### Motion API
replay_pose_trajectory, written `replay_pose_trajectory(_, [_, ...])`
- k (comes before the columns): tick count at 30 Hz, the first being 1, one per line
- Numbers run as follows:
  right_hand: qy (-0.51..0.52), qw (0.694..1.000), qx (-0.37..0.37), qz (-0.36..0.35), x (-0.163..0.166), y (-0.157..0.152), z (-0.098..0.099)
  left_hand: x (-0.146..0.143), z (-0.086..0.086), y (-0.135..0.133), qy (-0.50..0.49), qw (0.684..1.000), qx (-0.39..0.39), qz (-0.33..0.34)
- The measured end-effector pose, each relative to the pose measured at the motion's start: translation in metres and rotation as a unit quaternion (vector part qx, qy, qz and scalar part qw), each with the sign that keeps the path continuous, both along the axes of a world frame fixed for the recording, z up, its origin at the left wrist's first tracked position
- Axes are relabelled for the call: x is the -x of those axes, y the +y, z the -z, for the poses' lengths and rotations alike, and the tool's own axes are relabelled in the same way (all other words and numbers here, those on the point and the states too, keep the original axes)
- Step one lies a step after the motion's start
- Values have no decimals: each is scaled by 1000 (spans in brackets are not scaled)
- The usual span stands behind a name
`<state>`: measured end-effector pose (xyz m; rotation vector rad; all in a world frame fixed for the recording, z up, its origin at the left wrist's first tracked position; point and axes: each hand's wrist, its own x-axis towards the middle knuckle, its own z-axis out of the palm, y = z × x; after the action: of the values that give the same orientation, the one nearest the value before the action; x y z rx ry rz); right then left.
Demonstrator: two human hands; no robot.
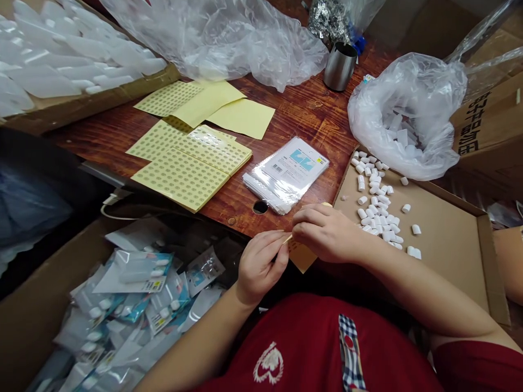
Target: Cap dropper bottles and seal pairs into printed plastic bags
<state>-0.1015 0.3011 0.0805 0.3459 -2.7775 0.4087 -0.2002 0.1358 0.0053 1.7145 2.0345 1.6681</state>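
Red shirt (310,348) lowest in view, and just above it both hands meet at the near edge of the worktop (318,120). Left hand (261,264) closes its grip on a small yellow paper sticker sheet (303,258), steadying it. Right hand (327,231) curls over the sheet's top, fingertips bunched; pinching or merely pressing, I cannot tell. Small white plastic caps (378,209) lie scattered in the flat cardboard tray (445,228) beside the right wrist, probably kept handy.

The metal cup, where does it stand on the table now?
In the head view the metal cup stands far back on the wooden table, right of centre, between the clear plastic sheet and the bag of white caps.
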Motion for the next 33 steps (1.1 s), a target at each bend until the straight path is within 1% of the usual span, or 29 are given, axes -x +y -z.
replay_pose_trajectory(3, [-18,998,54,1,-2,-2,0,-2,0,2,-9,999,9,-33])
replay_pose_trajectory(5, [-23,993,111,12,-5,-2,-6,-1,1,2,-13,999,21,-44])
replay_pose_trajectory(7, [-27,984,169,54,-15,1,-18,2,0,-1,-7,998,42,-42])
replay_pose_trajectory(9, [-42,967,215,127,-32,8,-30,9,-4,-8,25,996,66,-48])
replay_pose_trajectory(11, [-65,944,247,211,-56,18,-37,22,-16,-14,75,992,80,-67])
replay_pose_trajectory(12, [-73,930,261,250,-71,23,-39,29,-25,-13,103,989,81,-70])
replay_pose_trajectory(13, [-77,915,276,286,-85,28,-39,37,-37,-8,128,987,77,-62])
replay_pose_trajectory(14, [-77,899,291,318,-101,33,-37,43,-50,2,155,985,68,-38])
replay_pose_trajectory(15, [-75,883,307,346,-115,37,-35,47,-65,18,187,981,51,6])
replay_pose_trajectory(16, [-69,868,321,372,-129,41,-33,48,-80,40,215,974,36,57])
replay_pose_trajectory(17, [-60,854,333,395,-141,44,-30,45,-95,69,242,963,31,115])
replay_pose_trajectory(18, [-50,841,343,415,-152,46,-28,39,-110,102,277,944,48,171])
replay_pose_trajectory(19, [-39,829,351,433,-161,48,-26,29,-123,140,313,918,103,220])
replay_pose_trajectory(20, [-26,820,354,449,-169,49,-25,17,-134,180,352,880,191,256])
replay_pose_trajectory(21, [-12,812,354,465,-176,50,-24,3,-141,220,385,846,271,252])
replay_pose_trajectory(22, [3,805,351,478,-181,51,-23,-11,-146,258,406,821,329,229])
replay_pose_trajectory(24, [36,795,344,499,-190,53,-22,-37,-147,326,430,808,340,216])
replay_pose_trajectory(25, [51,790,344,505,-193,54,-21,-48,-144,354,442,800,343,217])
replay_pose_trajectory(27, [74,781,352,511,-199,57,-17,-63,-134,396,463,777,363,224])
replay_pose_trajectory(28, [82,777,358,512,-201,59,-16,-67,-127,411,471,765,376,226])
replay_pose_trajectory(30, [95,769,372,511,-203,62,-12,-71,-113,432,481,747,400,225])
replay_pose_trajectory(33, [109,765,379,510,-204,62,-10,-68,-96,449,480,736,424,221])
